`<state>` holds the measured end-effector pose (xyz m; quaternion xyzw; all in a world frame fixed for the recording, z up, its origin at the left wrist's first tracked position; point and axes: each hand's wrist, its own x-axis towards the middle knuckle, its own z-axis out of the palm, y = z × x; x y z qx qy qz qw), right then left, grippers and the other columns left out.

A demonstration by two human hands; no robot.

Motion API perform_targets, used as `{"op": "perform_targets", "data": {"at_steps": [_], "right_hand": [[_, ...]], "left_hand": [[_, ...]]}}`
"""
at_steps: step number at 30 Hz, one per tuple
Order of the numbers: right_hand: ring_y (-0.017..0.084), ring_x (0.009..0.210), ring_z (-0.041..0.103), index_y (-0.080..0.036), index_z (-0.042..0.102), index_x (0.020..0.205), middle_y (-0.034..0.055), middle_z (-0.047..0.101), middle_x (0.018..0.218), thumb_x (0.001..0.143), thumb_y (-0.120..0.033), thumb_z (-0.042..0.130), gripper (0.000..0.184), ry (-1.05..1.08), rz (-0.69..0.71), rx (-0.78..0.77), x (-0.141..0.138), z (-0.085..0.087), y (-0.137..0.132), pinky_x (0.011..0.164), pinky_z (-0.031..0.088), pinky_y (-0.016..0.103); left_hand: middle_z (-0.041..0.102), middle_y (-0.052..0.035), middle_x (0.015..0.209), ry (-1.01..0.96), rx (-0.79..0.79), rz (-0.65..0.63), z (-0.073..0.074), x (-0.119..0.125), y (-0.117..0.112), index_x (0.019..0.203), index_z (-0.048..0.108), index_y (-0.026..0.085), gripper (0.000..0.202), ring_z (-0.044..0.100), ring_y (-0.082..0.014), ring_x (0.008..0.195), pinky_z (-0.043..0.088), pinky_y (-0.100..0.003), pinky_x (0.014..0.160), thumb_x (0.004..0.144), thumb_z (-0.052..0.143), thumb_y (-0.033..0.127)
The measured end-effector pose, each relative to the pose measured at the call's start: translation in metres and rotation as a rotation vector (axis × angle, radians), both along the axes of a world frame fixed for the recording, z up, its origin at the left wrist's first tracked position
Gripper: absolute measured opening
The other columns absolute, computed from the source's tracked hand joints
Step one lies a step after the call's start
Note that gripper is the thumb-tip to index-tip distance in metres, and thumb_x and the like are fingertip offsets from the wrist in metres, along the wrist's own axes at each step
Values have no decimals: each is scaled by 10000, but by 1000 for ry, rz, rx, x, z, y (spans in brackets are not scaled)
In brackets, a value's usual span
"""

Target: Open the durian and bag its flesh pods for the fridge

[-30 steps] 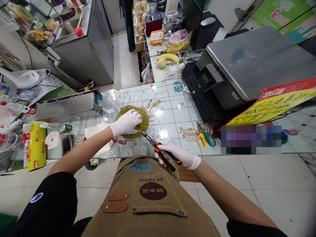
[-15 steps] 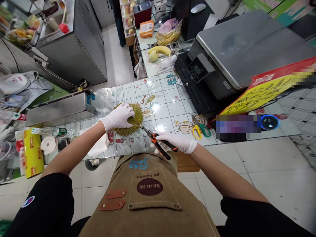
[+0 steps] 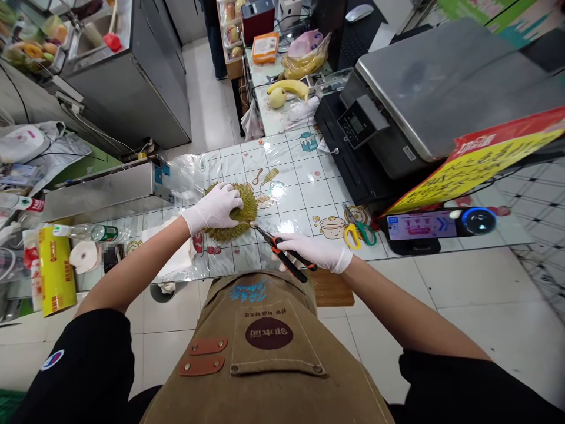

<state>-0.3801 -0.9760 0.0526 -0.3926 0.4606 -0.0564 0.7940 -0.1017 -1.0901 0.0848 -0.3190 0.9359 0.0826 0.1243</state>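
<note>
Green, spiky durian sits on the counter under my left grip, spread open on top. It looks heavy and stiff, with sharp spikes, so I hold it from above through my glove. My right grip is closed on orange pliers, tips just beside the durian. Shiny plastic covers the counter. A steel scale stands past it.
</note>
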Motion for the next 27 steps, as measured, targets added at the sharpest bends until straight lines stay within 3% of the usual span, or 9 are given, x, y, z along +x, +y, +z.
{"op": "perform_targets", "data": {"at_steps": [5, 15, 21, 27], "right_hand": [[197, 725, 775, -228, 595, 1057, 50, 736, 989, 830, -383, 705, 296, 20, -15, 2, -1, 4, 1, 562, 504, 250], [192, 646, 738, -219, 586, 945, 52, 730, 938, 847, -421, 718, 260, 41, -15, 58, 3, 11, -7, 520, 483, 255], [242, 642, 739, -212, 604, 912, 107, 763, 878, 866, -446, 759, 285, 78, 9, 167, 8, 21, -29, 502, 491, 293], [286, 654, 742, -193, 635, 901, 121, 707, 783, 862, -417, 766, 262, 209, 33, 278, 20, 23, -54, 519, 533, 347]], "left_hand": [[724, -109, 1071, 17, 5, 16, -1, 1, 0, 1064, 811, 234, 332, 609, -341, 1146, 429, -509, 1126, 856, 782, 491], [721, -100, 1051, 28, 25, 16, 1, 0, 1, 1049, 804, 233, 302, 611, -331, 1140, 406, -505, 1153, 859, 789, 468], [716, -111, 1076, -7, 1, -3, -3, -2, 1, 1068, 805, 231, 326, 613, -339, 1166, 400, -514, 1160, 875, 778, 493], [735, -122, 1091, 26, 16, 31, -2, -7, 6, 1090, 805, 217, 310, 634, -350, 1175, 418, -547, 1165, 908, 762, 464]]}}
